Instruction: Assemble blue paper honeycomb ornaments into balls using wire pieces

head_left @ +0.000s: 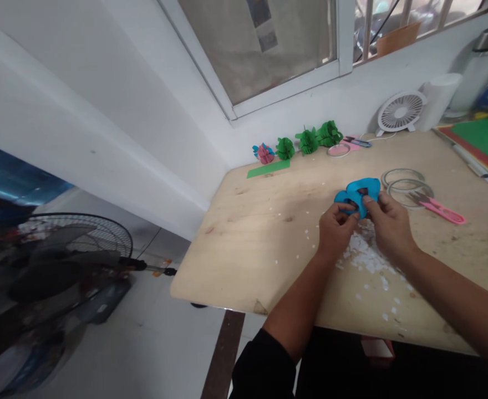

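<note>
A blue looped paper piece (364, 185) is held up between both hands, above the wooden table (235, 233). My left hand (336, 230) pinches its lower left part, fingers closed on it. On its right side my right hand (391, 221) grips it between thumb and fingers. Beneath the hands lies a pile of small white paper scraps (364, 255), with a few scattered about. Just right of the hands are pink-handled thread snips (441, 210) and two metal-looking rings (410, 185), which overlap.
Along the wall stand several folded paper shapes, green ones (308, 142) and a pink and blue one (264, 153), near a green strip (268, 169). Farther right are blue snips (358, 142), a small white fan (401, 112) and coloured sheets (485, 141). A floor fan (77, 244) stands left.
</note>
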The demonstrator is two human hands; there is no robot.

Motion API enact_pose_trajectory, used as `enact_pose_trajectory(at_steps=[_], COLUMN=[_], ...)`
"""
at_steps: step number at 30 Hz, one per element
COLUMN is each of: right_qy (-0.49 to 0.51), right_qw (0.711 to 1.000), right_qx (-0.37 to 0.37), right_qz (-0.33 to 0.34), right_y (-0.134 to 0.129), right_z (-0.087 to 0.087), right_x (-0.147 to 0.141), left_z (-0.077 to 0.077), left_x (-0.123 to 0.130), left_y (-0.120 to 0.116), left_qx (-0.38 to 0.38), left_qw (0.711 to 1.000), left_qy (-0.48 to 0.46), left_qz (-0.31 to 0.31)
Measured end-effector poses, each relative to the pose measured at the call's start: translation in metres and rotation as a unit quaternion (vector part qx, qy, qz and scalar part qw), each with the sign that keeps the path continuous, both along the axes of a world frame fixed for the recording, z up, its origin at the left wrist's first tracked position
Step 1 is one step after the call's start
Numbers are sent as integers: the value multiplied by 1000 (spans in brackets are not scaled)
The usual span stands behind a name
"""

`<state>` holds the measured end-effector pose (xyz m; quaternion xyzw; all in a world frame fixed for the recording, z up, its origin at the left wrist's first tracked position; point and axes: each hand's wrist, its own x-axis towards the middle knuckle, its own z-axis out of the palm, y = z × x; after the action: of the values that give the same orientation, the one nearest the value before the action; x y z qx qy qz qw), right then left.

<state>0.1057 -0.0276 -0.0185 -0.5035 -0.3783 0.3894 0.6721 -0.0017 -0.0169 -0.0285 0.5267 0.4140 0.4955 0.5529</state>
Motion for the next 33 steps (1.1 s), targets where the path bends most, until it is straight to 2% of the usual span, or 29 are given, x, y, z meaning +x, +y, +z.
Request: enact_pose_trajectory(at_steps=[7,12,16,20,28,33], right_qy=[2,-30,-51,-47,-36,-47], right_qw=[1000,1000,999,999,999,999], right_qx=[-6,0,1,0,3,-3], right_qz=[15,-1,-12,-11,1,-4], right_y=[-1,-4,-5,-5,-3,-5], right_z=[3,6,9,11,9,9], right_x=[1,-1,-2,-1,1,-1], left_z=[-2,1,-4,-6,-1,-1], left_x=[-2,-1,-2,-2,-3,-4], left_y=[3,0,1,2,1,1], left_qx=[22,43,52,47,38,57], left_qw=[1000,998,997,998,999,998], left_qy=[6,35,35,11,9,18], left_qz=[1,26,35,26,4,3])
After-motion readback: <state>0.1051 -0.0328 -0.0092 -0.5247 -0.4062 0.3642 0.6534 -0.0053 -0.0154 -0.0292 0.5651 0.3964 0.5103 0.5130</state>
